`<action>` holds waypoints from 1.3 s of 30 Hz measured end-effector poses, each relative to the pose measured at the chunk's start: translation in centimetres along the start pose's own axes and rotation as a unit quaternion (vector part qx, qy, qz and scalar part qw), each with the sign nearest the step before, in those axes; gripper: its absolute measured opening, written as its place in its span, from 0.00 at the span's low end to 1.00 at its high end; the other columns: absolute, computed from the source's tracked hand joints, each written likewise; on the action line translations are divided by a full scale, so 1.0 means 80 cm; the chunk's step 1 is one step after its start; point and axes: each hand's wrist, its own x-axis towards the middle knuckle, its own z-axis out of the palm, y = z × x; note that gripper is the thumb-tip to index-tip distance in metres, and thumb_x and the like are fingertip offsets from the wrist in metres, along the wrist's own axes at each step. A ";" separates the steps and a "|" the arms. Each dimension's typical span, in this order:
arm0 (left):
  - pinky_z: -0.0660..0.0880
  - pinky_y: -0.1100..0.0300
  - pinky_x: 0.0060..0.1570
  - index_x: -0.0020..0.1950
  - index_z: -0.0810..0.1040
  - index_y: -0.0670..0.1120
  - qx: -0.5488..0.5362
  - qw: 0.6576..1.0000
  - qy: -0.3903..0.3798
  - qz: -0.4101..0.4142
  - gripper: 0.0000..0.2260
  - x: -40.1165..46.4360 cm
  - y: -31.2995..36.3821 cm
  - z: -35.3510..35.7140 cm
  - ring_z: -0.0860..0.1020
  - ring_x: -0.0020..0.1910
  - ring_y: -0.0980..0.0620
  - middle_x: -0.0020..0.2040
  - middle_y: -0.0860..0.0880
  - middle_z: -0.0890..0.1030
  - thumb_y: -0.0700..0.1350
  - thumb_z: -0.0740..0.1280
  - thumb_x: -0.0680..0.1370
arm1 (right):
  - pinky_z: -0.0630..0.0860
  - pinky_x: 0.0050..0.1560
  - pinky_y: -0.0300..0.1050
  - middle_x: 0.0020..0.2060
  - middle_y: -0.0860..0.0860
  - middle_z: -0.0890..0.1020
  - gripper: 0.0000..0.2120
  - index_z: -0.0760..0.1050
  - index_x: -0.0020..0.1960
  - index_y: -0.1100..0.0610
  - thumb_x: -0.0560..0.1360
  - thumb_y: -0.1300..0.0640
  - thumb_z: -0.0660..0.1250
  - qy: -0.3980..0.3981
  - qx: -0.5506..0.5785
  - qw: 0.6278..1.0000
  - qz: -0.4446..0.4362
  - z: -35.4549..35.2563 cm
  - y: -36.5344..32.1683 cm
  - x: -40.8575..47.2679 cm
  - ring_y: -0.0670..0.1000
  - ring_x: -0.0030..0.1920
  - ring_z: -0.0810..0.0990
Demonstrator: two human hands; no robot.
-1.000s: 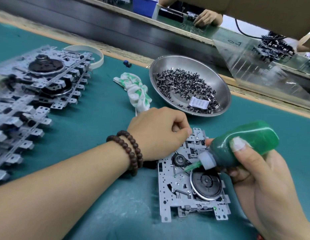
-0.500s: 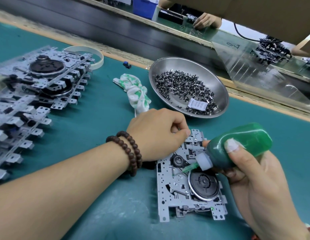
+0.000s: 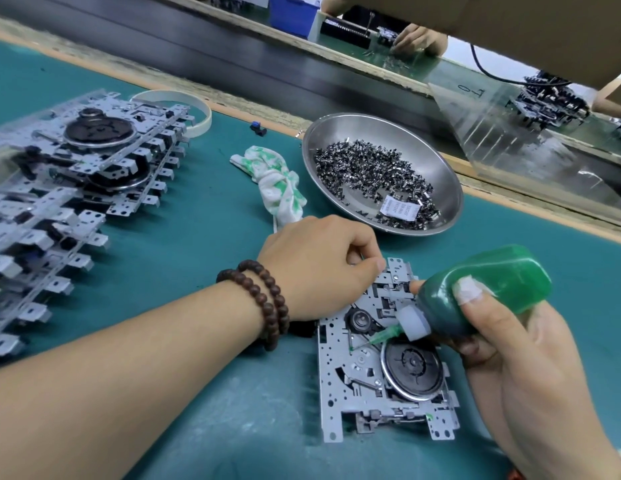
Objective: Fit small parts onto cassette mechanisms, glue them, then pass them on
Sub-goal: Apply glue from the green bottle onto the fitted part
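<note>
Nearest, the right hand grips a green glue bottle, nozzle tip touching the cassette mechanism flat on the teal mat, the left hand, fingers curled, pinching its far edge, bare mat leftward before stacked mechanisms, parts bowl just beyond.

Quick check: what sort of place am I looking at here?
Most likely an electronics assembly line. A stack of cassette mechanisms waits on the teal mat, a steel bowl holds small parts, and across a black belt another worker's hand is at work.
</note>
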 end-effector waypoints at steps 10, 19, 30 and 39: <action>0.71 0.62 0.42 0.32 0.73 0.57 -0.005 1.000 0.002 0.007 0.11 0.001 -0.001 0.001 0.70 0.26 0.65 0.26 0.63 0.74 0.55 0.63 0.74 | 0.75 0.41 0.57 0.36 0.53 0.84 0.22 0.81 0.44 0.52 0.61 0.35 0.73 -0.015 -0.025 0.999 -0.033 -0.001 -0.004 0.001 0.60 0.39 0.80; 0.68 0.61 0.38 0.34 0.71 0.56 0.050 0.998 -0.018 0.040 0.11 0.001 0.001 -0.004 0.70 0.30 0.63 0.29 0.58 0.75 0.55 0.60 0.77 | 0.78 0.31 0.37 0.36 0.56 0.84 0.23 0.77 0.46 0.50 0.57 0.43 0.79 -0.009 0.142 0.986 0.085 -0.013 -0.019 0.008 0.48 0.28 0.80; 0.71 0.66 0.39 0.34 0.72 0.57 -0.031 0.998 -0.034 0.041 0.11 -0.008 0.003 -0.011 0.72 0.32 0.64 0.30 0.59 0.75 0.50 0.62 0.77 | 0.79 0.29 0.42 0.42 0.60 0.83 0.33 0.84 0.46 0.60 0.44 0.47 0.84 -0.056 0.268 0.938 0.214 -0.055 -0.015 0.021 0.50 0.32 0.80; 0.68 0.71 0.37 0.35 0.74 0.57 -0.081 0.995 0.015 0.047 0.11 -0.022 0.019 -0.016 0.72 0.32 0.65 0.30 0.66 0.76 0.47 0.63 0.77 | 0.74 0.44 0.28 0.47 0.48 0.84 0.20 0.74 0.53 0.56 0.66 0.72 0.72 -0.010 -0.069 0.996 0.055 -0.069 -0.003 0.025 0.44 0.45 0.82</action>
